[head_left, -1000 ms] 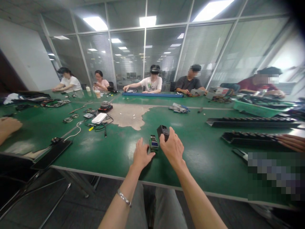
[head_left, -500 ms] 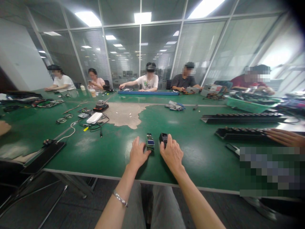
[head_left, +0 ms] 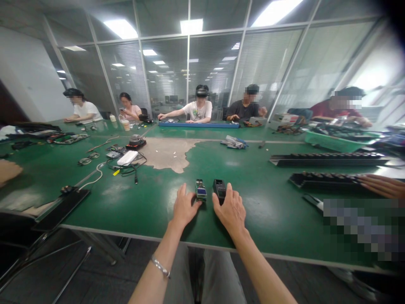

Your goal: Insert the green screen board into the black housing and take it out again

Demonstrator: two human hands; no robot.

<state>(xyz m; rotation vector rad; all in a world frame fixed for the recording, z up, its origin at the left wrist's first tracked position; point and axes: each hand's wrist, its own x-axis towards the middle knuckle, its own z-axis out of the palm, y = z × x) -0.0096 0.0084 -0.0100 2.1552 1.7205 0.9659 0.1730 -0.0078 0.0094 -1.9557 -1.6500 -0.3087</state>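
A small electronic module (head_left: 201, 191) with a green circuit board and a blue screen lies on the green table. My left hand (head_left: 184, 206) rests just left of it, fingers stretched out and thumb tip by its near end; whether they touch is unclear. Right of the module lies a black plastic case (head_left: 219, 190) with openings at its far end. Over the case's near right side is my right hand (head_left: 231, 207), fingers apart, the thumb along the case's left edge. The hand partly hides the case and does not wrap round it.
Long black strips (head_left: 329, 159) and a co-worker's hand (head_left: 382, 185) are at right, near a green basket (head_left: 344, 141). Toward the left lie a white box (head_left: 127, 158) with cables and a black panel (head_left: 63, 209). Several people sit across the table, behind a blue bar (head_left: 199, 124).
My right hand's fingers have drawn back slightly from the black case, leaving more of its top showing. My left hand is nearly unchanged. The view has shifted slightly.
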